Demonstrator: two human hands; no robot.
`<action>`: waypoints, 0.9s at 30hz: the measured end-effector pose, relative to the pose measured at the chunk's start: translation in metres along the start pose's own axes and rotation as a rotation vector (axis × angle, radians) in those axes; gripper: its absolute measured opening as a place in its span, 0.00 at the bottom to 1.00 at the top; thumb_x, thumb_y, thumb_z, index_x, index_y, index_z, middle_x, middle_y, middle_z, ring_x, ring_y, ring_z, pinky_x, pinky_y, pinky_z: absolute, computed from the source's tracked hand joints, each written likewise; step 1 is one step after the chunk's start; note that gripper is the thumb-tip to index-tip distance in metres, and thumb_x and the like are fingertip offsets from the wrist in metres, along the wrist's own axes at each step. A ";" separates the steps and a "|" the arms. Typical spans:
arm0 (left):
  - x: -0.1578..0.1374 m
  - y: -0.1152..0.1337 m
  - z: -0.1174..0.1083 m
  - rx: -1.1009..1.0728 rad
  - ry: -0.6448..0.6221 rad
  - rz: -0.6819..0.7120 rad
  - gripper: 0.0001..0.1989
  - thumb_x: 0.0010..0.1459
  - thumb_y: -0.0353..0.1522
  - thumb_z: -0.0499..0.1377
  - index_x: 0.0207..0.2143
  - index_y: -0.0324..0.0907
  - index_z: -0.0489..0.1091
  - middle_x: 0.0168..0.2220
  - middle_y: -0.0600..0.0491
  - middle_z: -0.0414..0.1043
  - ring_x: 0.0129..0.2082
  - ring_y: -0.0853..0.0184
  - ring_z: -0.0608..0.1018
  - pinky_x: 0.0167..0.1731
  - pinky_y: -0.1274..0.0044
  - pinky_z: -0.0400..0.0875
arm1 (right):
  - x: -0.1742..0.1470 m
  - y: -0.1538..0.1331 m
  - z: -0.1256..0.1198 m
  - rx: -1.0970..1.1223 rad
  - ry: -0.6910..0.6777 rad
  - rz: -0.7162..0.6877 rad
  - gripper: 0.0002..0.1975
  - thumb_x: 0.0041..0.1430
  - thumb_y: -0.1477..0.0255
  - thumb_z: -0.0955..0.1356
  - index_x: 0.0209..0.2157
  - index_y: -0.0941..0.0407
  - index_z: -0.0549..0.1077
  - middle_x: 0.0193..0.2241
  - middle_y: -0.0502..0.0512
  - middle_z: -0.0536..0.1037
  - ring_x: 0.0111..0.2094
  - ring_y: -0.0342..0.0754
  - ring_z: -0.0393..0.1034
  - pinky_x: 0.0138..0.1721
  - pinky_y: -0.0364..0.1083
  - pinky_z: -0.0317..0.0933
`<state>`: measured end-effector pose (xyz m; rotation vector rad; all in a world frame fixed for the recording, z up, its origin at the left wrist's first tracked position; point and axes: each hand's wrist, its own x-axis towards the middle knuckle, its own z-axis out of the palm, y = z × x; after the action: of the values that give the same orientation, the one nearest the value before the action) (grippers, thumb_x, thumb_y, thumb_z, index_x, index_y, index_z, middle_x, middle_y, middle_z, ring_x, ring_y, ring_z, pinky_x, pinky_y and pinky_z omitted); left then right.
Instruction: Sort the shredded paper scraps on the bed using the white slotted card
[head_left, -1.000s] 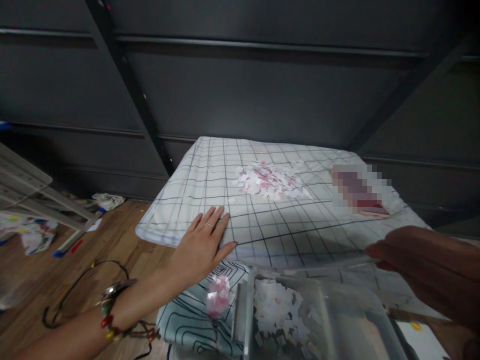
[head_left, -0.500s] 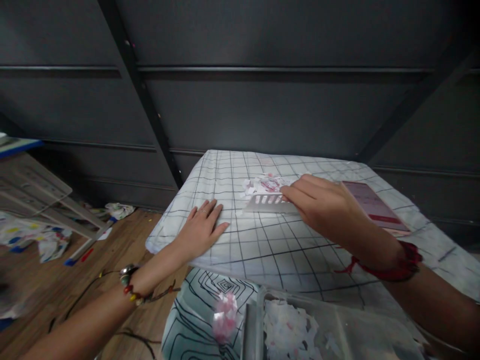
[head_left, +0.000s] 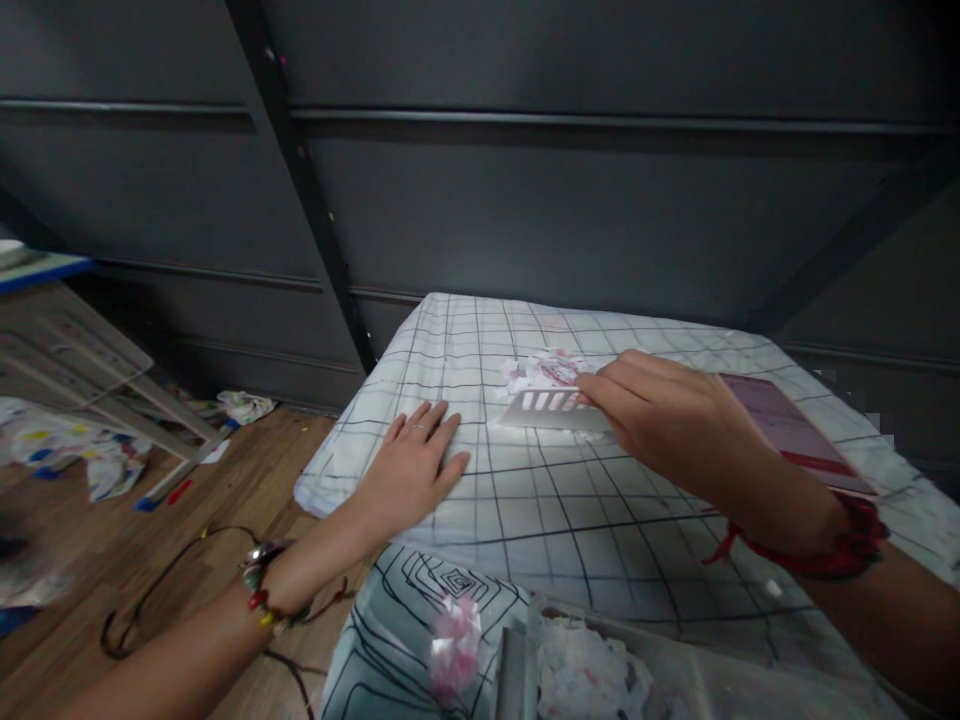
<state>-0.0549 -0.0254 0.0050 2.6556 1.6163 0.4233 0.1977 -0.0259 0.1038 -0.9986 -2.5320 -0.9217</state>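
My left hand [head_left: 412, 465] lies flat on the white checked cloth [head_left: 525, 500], fingers spread and holding nothing. To its right is a small white slotted plastic basket [head_left: 536, 412], filled with white and pink paper scraps [head_left: 547, 370]. My right hand [head_left: 660, 415] is closed at the basket's right end, its fingers bent over the rim. That end of the basket and most of the fingertips are hidden behind the hand.
A pink-and-red booklet [head_left: 795, 430] lies beyond my right wrist. Near me are a clear plastic box [head_left: 697, 665] with paper scraps and a pink-white crumpled bundle [head_left: 455, 650] on patterned fabric. Dark panels [head_left: 600, 210] back the table; cables [head_left: 157, 570] cross the floor.
The camera view has shifted slightly, so the table and basket appear a little further right. Both hands keep their places, the left flat on the cloth, the right at the basket.
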 end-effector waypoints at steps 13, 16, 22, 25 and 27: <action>0.001 0.002 -0.001 0.040 -0.004 0.001 0.23 0.63 0.39 0.48 0.56 0.36 0.61 0.59 0.39 0.58 0.59 0.52 0.60 0.55 0.56 0.57 | -0.009 0.009 -0.004 0.077 0.000 0.029 0.12 0.59 0.79 0.58 0.25 0.58 0.68 0.22 0.53 0.69 0.26 0.44 0.62 0.30 0.43 0.55; 0.001 0.002 -0.001 0.037 -0.014 0.002 0.23 0.63 0.39 0.48 0.56 0.34 0.60 0.59 0.38 0.57 0.59 0.51 0.60 0.55 0.56 0.56 | -0.007 0.008 -0.010 0.048 -0.016 0.002 0.11 0.58 0.80 0.59 0.24 0.58 0.68 0.22 0.53 0.69 0.26 0.44 0.62 0.29 0.43 0.55; 0.002 0.004 -0.003 0.046 -0.042 -0.017 0.24 0.63 0.39 0.48 0.56 0.34 0.60 0.60 0.39 0.56 0.60 0.52 0.59 0.56 0.57 0.55 | -0.009 0.004 -0.017 0.003 0.005 0.049 0.11 0.56 0.81 0.59 0.25 0.58 0.68 0.21 0.52 0.68 0.26 0.44 0.61 0.28 0.43 0.53; 0.002 0.005 -0.004 0.045 -0.044 -0.021 0.24 0.63 0.39 0.48 0.57 0.35 0.60 0.60 0.39 0.56 0.60 0.52 0.59 0.56 0.58 0.54 | -0.008 -0.001 -0.019 0.003 -0.027 0.026 0.12 0.56 0.81 0.59 0.23 0.57 0.67 0.20 0.51 0.66 0.24 0.43 0.58 0.26 0.43 0.50; 0.002 0.005 -0.004 0.041 -0.042 -0.024 0.24 0.63 0.39 0.48 0.56 0.34 0.60 0.60 0.39 0.57 0.60 0.52 0.59 0.56 0.58 0.55 | -0.005 -0.006 -0.018 0.017 -0.032 0.004 0.12 0.56 0.81 0.58 0.22 0.57 0.67 0.18 0.51 0.65 0.22 0.43 0.57 0.24 0.43 0.48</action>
<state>-0.0510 -0.0265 0.0102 2.6520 1.6616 0.3354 0.1979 -0.0434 0.1128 -1.0210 -2.5592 -0.8891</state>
